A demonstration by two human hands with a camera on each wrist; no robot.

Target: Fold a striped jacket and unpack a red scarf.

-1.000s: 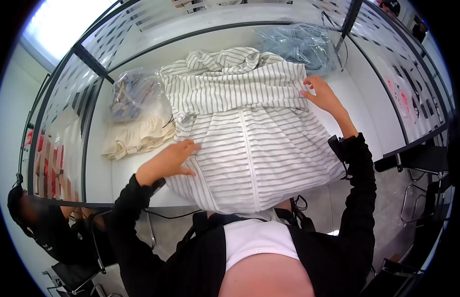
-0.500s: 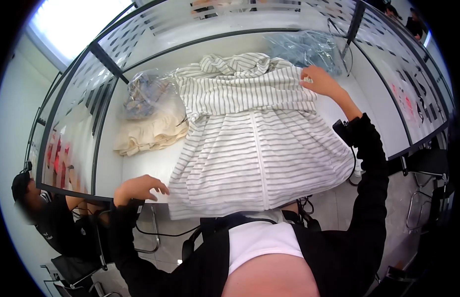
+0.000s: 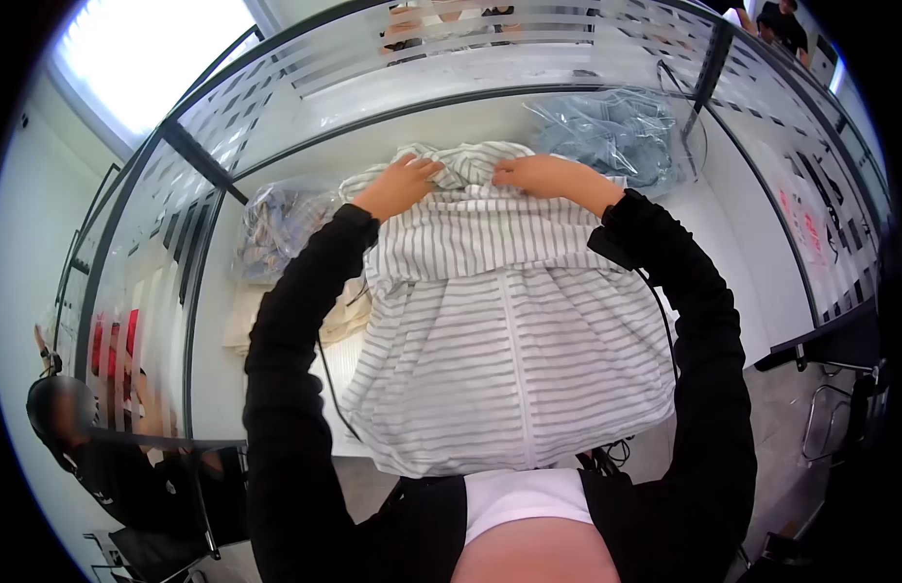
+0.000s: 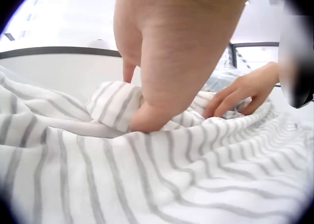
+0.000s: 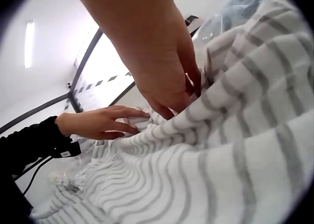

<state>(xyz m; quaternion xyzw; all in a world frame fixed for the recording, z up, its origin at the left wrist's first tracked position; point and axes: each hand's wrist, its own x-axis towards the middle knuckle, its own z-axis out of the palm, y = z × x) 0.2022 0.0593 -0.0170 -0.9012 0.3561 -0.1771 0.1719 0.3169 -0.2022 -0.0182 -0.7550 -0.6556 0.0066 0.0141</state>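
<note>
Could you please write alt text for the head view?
A person's left hand and right hand touch the bunched far end of a white, grey-striped cloth garment. A clear plastic bag of blue cloth lies at upper right.

For my eyes, the left sleeve (image 3: 300, 330) covers much of the cream cloth (image 3: 348, 313), and folds of the striped garment (image 5: 221, 150) hide some fingertips of the right hand (image 5: 164, 79).

Bright | window (image 3: 150, 73) blown white (upper left) | head view curved, corners black

Striped garment (image 3: 451, 369), bags (image 3: 611, 141) on table (image 3: 728, 282)
</note>
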